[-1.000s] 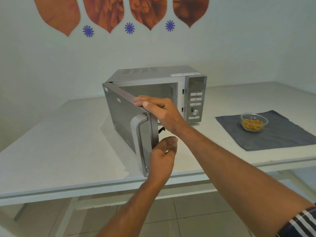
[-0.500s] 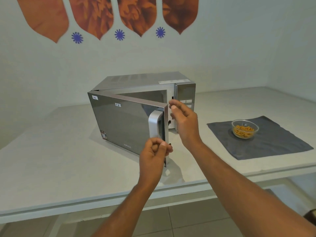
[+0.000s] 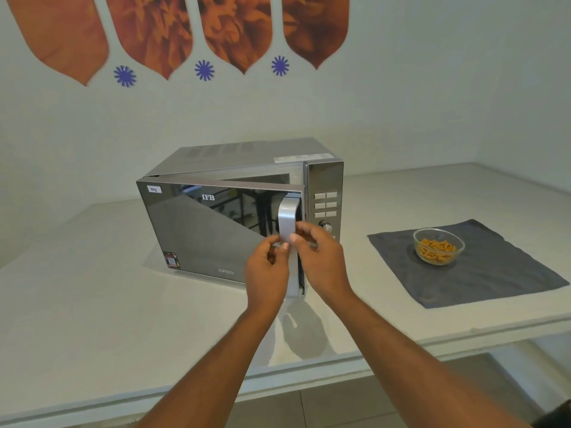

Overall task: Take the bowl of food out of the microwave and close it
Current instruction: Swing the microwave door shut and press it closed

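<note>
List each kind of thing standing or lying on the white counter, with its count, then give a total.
Microwave: 1
Glass bowl of food: 1
Grey cloth: 1
Total: 3

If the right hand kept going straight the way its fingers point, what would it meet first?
The right hand points left and forward, so it would likely press first on the door handle at its fingertips, then the left hand; depth is uncertain.

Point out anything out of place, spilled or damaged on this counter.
Nothing stands out. The bowl of food sits upright on the grey cloth, no spill visible. The microwave door is ajar, with the left hand and right hand at its handle.
</note>
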The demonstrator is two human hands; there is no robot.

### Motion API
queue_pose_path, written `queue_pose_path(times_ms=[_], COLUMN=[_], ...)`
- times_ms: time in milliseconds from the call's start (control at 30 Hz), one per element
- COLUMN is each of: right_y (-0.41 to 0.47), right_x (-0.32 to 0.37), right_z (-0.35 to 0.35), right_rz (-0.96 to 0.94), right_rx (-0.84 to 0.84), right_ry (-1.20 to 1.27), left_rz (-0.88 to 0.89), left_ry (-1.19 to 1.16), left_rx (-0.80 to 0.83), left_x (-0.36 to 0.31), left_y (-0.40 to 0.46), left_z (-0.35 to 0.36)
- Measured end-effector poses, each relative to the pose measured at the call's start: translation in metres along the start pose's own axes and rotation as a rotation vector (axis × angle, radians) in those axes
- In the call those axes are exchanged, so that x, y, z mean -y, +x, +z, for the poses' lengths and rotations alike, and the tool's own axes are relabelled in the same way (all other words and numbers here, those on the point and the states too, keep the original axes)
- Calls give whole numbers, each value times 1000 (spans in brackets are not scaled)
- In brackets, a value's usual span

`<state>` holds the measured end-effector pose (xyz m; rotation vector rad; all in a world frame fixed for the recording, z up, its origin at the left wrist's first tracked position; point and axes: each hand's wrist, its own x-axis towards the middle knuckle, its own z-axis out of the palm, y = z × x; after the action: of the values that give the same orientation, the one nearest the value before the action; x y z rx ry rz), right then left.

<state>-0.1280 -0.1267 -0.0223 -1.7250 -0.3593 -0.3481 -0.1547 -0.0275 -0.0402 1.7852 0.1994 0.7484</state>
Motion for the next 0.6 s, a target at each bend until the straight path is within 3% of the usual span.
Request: queue_pose_path(times_ms=[600], right_y=[106], right_x=[-29], right_z=[1], right_rz=[154], right_rx=[-72], right_ry=[-209], left_rz=[-49], left_ry=[99], left_rx=[38], left_x=[10], left_y=[80], left_z=[70])
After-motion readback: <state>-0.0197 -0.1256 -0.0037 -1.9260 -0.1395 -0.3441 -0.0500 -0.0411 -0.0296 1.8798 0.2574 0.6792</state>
